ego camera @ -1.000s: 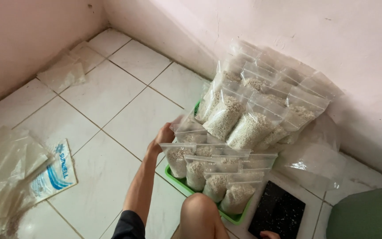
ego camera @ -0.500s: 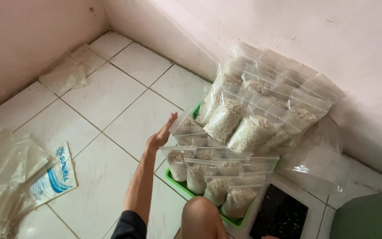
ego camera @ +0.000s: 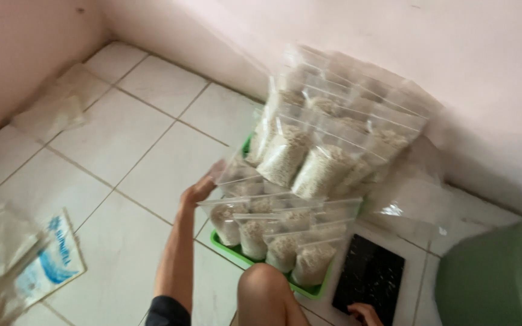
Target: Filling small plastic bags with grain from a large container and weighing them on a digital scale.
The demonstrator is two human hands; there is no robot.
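Here the left hand [ego camera: 199, 191], fingers spread flat, touches the side of the front row of clear grain bags [ego camera: 273, 232] standing in the green tray [ego camera: 231, 252] so they lean together, while the right hand [ego camera: 365, 313], grip unclear, rests at the black scale [ego camera: 370, 278].

- I'm sitting on a white tiled floor [ego camera: 122, 127] with grey grout lines.
- Pale pink walls [ego camera: 394, 36] are meeting in the corner; soft light is falling evenly.

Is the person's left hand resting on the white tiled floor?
No, the left hand touches the clear plastic bags of white grain in the green tray.
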